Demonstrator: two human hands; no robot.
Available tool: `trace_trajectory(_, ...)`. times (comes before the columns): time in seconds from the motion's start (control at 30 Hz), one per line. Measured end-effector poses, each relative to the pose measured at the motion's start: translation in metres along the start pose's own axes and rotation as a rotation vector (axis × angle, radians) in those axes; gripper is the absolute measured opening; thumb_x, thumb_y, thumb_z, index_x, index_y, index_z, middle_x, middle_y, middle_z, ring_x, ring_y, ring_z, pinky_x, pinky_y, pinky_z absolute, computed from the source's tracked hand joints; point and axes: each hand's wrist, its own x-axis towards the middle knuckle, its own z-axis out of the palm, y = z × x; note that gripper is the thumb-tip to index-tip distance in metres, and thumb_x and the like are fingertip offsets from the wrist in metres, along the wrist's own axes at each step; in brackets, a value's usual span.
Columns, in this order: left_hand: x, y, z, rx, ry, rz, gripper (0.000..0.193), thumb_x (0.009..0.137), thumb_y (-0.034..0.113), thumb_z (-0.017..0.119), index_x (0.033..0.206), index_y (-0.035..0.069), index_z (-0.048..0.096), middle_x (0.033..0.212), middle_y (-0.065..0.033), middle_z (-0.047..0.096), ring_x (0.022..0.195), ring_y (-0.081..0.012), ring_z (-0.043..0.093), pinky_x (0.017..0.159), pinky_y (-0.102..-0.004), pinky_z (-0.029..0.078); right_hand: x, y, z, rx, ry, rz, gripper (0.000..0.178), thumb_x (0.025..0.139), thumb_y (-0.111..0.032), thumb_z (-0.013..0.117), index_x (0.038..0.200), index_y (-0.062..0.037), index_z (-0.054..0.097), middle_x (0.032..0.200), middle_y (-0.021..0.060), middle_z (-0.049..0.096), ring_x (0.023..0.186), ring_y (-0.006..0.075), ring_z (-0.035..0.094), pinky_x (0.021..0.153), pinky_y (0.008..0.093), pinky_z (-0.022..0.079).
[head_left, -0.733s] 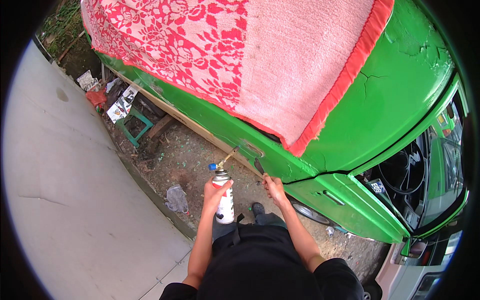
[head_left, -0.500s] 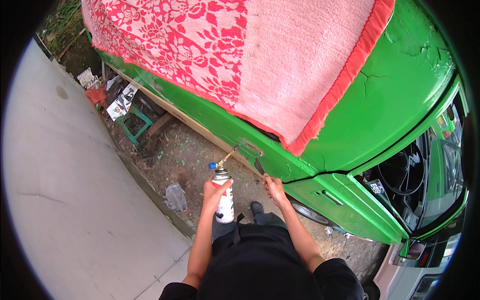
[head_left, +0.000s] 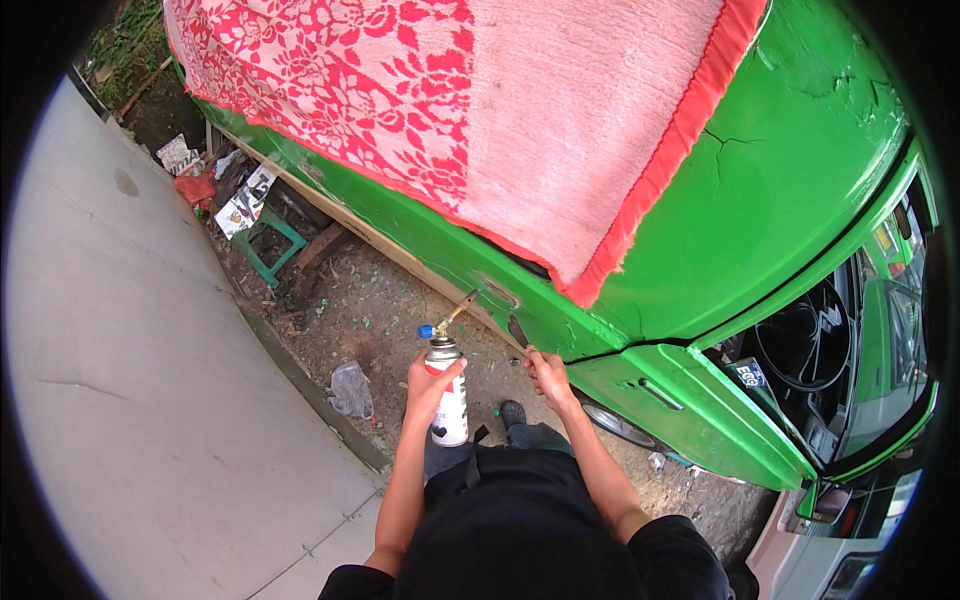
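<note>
Far left: pale grey panel [head_left: 150,350]; past it, a green stool [head_left: 265,245], then green flecks [head_left: 368,322] scattered on the ground and a crumpled plastic bag [head_left: 351,390].

Left hand [head_left: 432,384] wrapped around a white gas canister [head_left: 453,418], with a blue-knobbed torch head [head_left: 443,331] on top. Its nozzle points up-right, toward the vehicle side; no flame discernible, contact cannot be told.

Just right of the nozzle: worn, greyish patch [head_left: 503,292] in the green paint, below the edge of a red-and-pink blanket [head_left: 560,130]. Paint appears gone there; judged only partly worked, since green surrounds it.

Right hand [head_left: 546,377] closed on the handle of a flat scraper [head_left: 517,330], blade up near the body panel; touching or apart unclear.

Further right: green door [head_left: 690,410], paint largely on; above it, the green bodywork [head_left: 780,215] shows cracks, unstripped.
</note>
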Motion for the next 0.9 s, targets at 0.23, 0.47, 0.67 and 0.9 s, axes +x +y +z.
trace_trajectory(0.23,-0.002,-0.007,0.005,-0.011,0.008,0.002,0.037,0.079,0.020,0.083,0.104,0.002,0.062,0.088,-0.0056,0.068,0.075,-0.0130,0.065,0.067,-0.0297,0.052,-0.006,-0.003,-0.003,-0.026,0.008,0.004,0.037,0.099,-0.041,0.054,0.078,-0.0097,0.051,0.058,-0.0078,0.036,0.043,0.0042,0.027,0.040,0.0253,0.020)
trace_trajectory(0.47,-0.008,-0.004,0.015,-0.002,0.024,-0.017,0.038,0.078,0.021,0.084,0.102,0.001,0.062,0.086,-0.0061,0.069,0.073,-0.0127,0.065,0.066,-0.0293,0.052,-0.005,0.000,-0.011,-0.062,0.029,0.000,0.038,0.098,-0.042,0.055,0.080,-0.0090,0.053,0.058,-0.0077,0.037,0.044,0.0041,0.027,0.040,0.0253,0.020)
trace_trajectory(0.67,-0.012,-0.010,0.022,-0.019,0.040,-0.002,0.040,0.076,0.024,0.086,0.099,0.000,0.063,0.086,-0.0075,0.070,0.073,-0.0132,0.066,0.066,-0.0294,0.053,-0.007,0.001,-0.016,-0.057,0.012,0.010,0.038,0.098,-0.043,0.054,0.079,-0.0094,0.053,0.058,-0.0078,0.037,0.044,0.0042,0.027,0.040,0.0253,0.019)
trace_trajectory(0.9,-0.019,-0.014,0.031,-0.008,0.059,0.000,0.040,0.076,0.024,0.086,0.098,0.000,0.063,0.086,-0.0079,0.071,0.073,-0.0131,0.066,0.067,-0.0295,0.053,-0.009,0.003,-0.024,-0.056,-0.006,0.014,0.038,0.098,-0.043,0.054,0.079,-0.0096,0.052,0.058,-0.0080,0.037,0.043,0.0040,0.027,0.040,0.0251,0.019)
